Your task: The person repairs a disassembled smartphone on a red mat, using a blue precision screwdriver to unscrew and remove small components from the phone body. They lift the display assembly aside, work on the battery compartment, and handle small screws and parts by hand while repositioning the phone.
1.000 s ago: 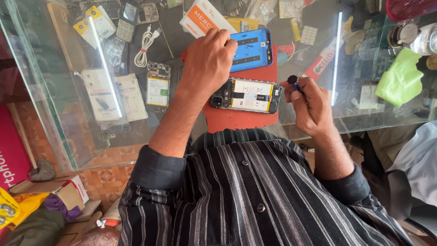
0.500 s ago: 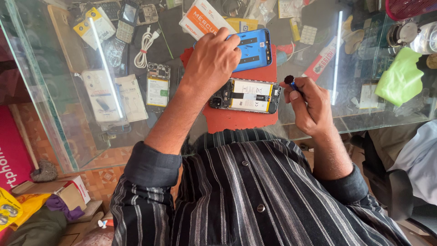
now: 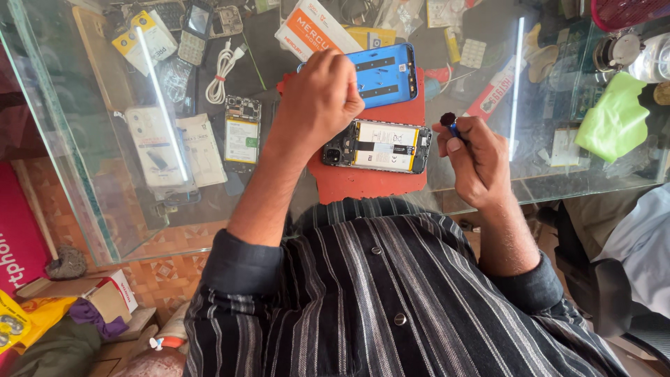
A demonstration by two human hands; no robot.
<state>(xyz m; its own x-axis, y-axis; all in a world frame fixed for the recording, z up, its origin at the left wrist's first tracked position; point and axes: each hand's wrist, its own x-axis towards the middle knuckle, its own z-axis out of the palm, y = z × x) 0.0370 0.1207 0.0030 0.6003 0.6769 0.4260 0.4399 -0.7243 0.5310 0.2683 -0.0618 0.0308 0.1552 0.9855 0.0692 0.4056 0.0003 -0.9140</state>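
Note:
An opened phone [image 3: 380, 146] with its back off lies on a red mat [image 3: 370, 183] on the glass counter, battery and board exposed. A blue back cover [image 3: 387, 73] lies just beyond it. My left hand [image 3: 315, 105] rests curled over the cover's left end, above the phone's camera corner; its fingertips are hidden. My right hand [image 3: 476, 162] is closed around a small screwdriver [image 3: 450, 123] with a blue shaft and dark round cap, held just right of the phone.
Another opened phone [image 3: 242, 134], a white cable [image 3: 222, 64], an orange-and-white box [image 3: 314, 28], keypads and small parts fill the case under the glass. A green cloth [image 3: 614, 115] lies at the right. A seated person's leg [image 3: 628, 230] is at the right.
My left hand has shifted slightly nearer, from the blue cover toward the opened phone. My right hand with the screwdriver has barely moved.

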